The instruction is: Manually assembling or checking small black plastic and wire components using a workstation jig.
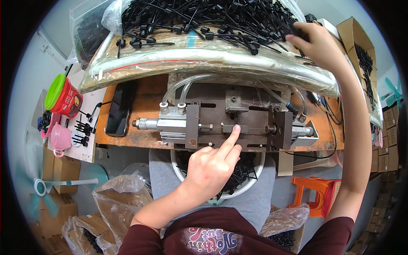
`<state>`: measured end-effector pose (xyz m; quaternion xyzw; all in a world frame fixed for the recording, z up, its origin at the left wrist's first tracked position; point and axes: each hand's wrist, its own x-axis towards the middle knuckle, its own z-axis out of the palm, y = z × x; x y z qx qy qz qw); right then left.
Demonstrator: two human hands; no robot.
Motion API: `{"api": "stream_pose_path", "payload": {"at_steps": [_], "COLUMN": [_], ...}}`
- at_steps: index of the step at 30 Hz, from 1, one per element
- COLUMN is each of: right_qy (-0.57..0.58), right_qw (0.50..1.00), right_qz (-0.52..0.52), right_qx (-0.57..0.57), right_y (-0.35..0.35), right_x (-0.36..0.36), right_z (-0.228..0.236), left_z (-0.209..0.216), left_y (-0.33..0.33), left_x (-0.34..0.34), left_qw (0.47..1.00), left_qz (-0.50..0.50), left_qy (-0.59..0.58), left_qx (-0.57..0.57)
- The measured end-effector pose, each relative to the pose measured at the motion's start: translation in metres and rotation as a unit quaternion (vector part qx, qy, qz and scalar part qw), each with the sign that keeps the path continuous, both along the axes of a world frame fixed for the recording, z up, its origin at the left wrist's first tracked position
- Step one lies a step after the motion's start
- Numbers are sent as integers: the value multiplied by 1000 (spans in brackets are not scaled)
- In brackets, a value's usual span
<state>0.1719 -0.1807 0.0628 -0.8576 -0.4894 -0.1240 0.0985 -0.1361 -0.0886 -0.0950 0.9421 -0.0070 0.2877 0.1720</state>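
Observation:
In front of me lies a metal bench fixture with an air cylinder at each end. My left hand stretches its index finger onto the small dark block at the fixture's middle, its other fingers bent. Whether a part sits under that fingertip is hidden. Up at the right, my right hand reaches into a pile of black plastic pieces with thin stems and knobbed heads. Its thumb and fingers are apart, with dark pieces around them.
A plastic-wrapped raised board carries the pile. Left of the fixture lie a phone, a red tub with a green lid and a pink cup. A white basin of black pieces rests at my lap. An orange stool stands right.

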Motion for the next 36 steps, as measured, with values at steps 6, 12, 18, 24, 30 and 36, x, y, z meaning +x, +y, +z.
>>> {"api": "stream_pose_path", "payload": {"at_steps": [6, 12, 18, 24, 30, 36], "right_qy": [428, 632, 747, 779, 669, 664], "right_qw": [850, 719, 613, 585, 670, 644], "right_qz": [25, 27, 1, -11, -29, -49], "right_qx": [305, 289, 258, 226, 320, 378], "right_y": [-20, -30, -41, -56, -70, -81], "right_x": [-37, -150, -211, -221, -225, -225], "right_z": [-3, -64, -113, -123, -120, -126], "left_z": [6, 45, 43, 31, 20, 1], "left_y": [6, 7, 21, 13, 3, -3], "left_x": [-7, -28, -14, -25, -23, -10], "left_qw": [998, 985, 976, 965, 983, 999], "left_qz": [-43, -51, -99, -133, -54, -12], "left_qy": [19, -72, -98, -50, 11, 22], "left_qx": [-45, -150, -165, -219, -178, -31]}}
